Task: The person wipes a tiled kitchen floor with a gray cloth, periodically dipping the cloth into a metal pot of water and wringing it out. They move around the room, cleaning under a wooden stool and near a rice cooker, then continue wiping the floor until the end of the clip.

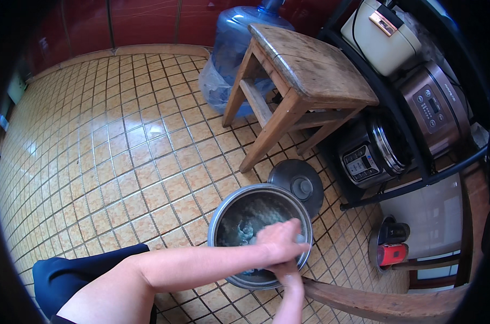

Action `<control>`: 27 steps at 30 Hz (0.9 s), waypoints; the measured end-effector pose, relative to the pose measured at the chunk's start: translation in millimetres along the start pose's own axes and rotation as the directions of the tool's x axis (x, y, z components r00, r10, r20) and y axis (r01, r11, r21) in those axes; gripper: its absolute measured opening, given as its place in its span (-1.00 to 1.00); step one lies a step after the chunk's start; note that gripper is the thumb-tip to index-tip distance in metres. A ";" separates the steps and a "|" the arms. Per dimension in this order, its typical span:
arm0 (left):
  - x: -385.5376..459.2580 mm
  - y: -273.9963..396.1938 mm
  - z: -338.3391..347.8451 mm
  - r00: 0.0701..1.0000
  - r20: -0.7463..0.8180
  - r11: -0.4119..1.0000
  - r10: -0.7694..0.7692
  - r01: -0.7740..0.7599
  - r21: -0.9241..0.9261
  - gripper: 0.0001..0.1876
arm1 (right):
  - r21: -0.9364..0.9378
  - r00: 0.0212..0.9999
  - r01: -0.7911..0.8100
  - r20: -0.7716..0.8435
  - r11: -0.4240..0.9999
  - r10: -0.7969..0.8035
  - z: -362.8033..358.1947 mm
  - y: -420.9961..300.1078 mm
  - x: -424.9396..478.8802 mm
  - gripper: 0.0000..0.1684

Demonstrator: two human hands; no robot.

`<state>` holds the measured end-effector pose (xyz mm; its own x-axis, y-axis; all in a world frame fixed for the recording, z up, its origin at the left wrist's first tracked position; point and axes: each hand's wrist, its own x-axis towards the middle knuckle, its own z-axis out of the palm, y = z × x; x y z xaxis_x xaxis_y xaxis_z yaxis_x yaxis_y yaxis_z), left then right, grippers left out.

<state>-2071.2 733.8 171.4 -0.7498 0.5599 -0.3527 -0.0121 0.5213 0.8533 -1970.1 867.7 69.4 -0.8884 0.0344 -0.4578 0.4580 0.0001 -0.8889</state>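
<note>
A round grey metal pot (218, 214) stands on the tiled floor before me. Inside it lies something dark with pale bluish bits (245, 231), too blurred to name. My left hand (283, 241) reaches across from the left and is over the right part of the pot. Just beneath it is my right hand (286, 272), coming up from below, so the two overlap near the rim. Both hands are blurred, and the left one hides most of the right one's fingers. Whether either grips anything cannot be made out. The dark pot lid (283, 178), with a round knob, is on the floor beside the pot.
Beyond the lid stands a wooden stool (313, 65), with a large blue water bottle (232, 44) behind it. A black rack (419, 141) at right holds several appliances, including a multicooker (360, 158). A wooden bar (350, 295) curves near the pot. A red container (391, 254) sits farther right.
</note>
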 end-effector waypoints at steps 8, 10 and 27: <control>-9.6 42.1 -8.5 0.982 0.036 0.711 0.184 -0.108 -0.695 -0.53 | 0.299 0.998 0.040 -0.055 0.953 -0.024 -15.4 21.6 -22.9 -0.28; -8.6 41.0 -11.5 0.981 0.000 0.627 0.194 -0.124 -0.769 -0.53 | 0.472 0.981 0.099 -0.194 0.876 -0.006 -7.8 20.6 -12.9 -0.33; 12.5 -72.3 -6.4 0.878 0.470 0.174 -0.092 0.479 -0.860 -0.50 | 0.642 0.945 0.310 -0.288 0.701 -0.154 41.4 -59.3 -33.0 -0.15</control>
<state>-2084.0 699.0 107.7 -0.3459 0.7463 -0.5687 -0.9306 -0.1954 0.3096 -1969.2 825.2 136.5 -0.9014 0.3201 -0.2916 0.0266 -0.6313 -0.7751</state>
